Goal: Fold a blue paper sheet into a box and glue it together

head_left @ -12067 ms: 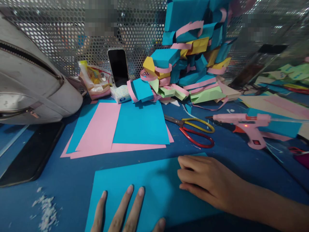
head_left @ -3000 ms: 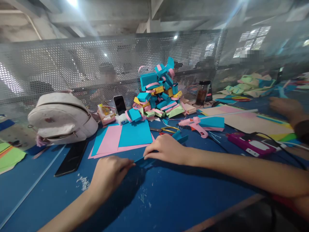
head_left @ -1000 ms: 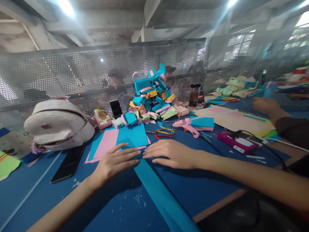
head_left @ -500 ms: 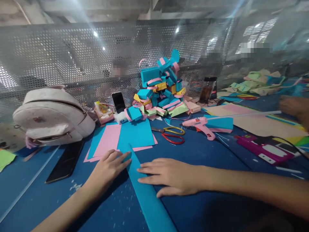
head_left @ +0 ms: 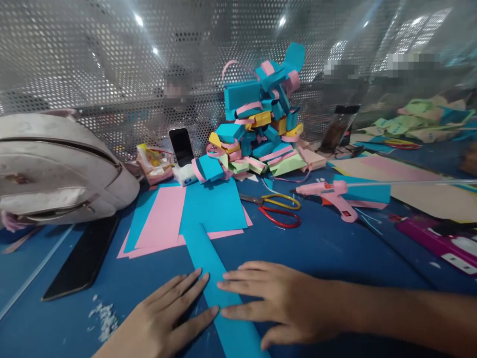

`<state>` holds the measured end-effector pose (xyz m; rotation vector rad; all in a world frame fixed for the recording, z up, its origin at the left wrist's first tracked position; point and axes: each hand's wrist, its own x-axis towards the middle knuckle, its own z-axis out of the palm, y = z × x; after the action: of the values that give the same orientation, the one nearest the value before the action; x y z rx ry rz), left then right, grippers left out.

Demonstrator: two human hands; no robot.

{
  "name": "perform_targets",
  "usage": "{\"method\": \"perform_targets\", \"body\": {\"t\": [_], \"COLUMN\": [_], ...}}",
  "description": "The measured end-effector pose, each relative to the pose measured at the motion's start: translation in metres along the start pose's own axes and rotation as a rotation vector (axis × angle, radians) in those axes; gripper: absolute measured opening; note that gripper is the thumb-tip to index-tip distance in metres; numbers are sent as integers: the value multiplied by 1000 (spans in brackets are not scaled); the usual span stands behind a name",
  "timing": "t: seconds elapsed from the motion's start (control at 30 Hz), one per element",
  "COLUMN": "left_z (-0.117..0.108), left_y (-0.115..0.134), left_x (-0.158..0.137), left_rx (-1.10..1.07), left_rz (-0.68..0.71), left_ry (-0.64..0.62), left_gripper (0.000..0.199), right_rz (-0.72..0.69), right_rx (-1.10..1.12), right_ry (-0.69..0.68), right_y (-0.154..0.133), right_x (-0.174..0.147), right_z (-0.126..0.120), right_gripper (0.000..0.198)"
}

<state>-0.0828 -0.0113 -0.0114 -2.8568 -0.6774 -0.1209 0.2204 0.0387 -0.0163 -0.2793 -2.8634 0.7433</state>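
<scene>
A long folded strip of blue paper (head_left: 203,248) lies on the dark blue table, running from the bottom edge up to the sheets. My left hand (head_left: 167,311) rests flat at its left edge, fingers stretched onto the paper. From the right, my right hand (head_left: 276,303) lies on the strip with its fingers spread. The two hands' fingertips nearly meet over it. Just beyond the strip's far end are stacked blue sheets (head_left: 214,204) and pink sheets (head_left: 160,216).
Scissors (head_left: 278,209) and a pink glue gun (head_left: 330,194) lie right of the sheets. Behind stands a heap of folded paper pieces (head_left: 257,134). A white backpack (head_left: 59,169), a black phone (head_left: 84,258) and paper scraps (head_left: 104,318) are left. A purple power strip (head_left: 432,243) lies right.
My left hand has slid toward me along the blue strip, its fingers now flatter. My right hand has shifted slightly nearer too. The view has tilted down and moved closer.
</scene>
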Motion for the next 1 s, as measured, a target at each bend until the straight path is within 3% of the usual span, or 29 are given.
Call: {"method": "perform_targets", "body": {"t": [0.13,0.37,0.53,0.67,0.83,1.0], "left_z": [-1,-21,-11,-13,-22,-22], "left_y": [-8,-9,-4,-4,-6,-5], "left_x": [1,13,5,4,8,7], "left_rx": [60,64,-28,-111,-221,-177], "left_rz": [76,86,-43,-35,-54,-35], "left_ry": [-13,-91,-64,-110,-109,-164], "left_gripper": [51,52,61,65,66,68], "right_rz": [-8,-5,-19,-27,26,53], "right_rx": [25,59,25,1,-164,-359], "right_ry": [10,28,14,24,45,27], "right_y": [0,1,0,6,22,44], "right_x": [0,0,0,1,17,48], "right_z": [-4,-4,-1,0,-8,-22], "right_gripper": [51,55,54,53,56,54]}}
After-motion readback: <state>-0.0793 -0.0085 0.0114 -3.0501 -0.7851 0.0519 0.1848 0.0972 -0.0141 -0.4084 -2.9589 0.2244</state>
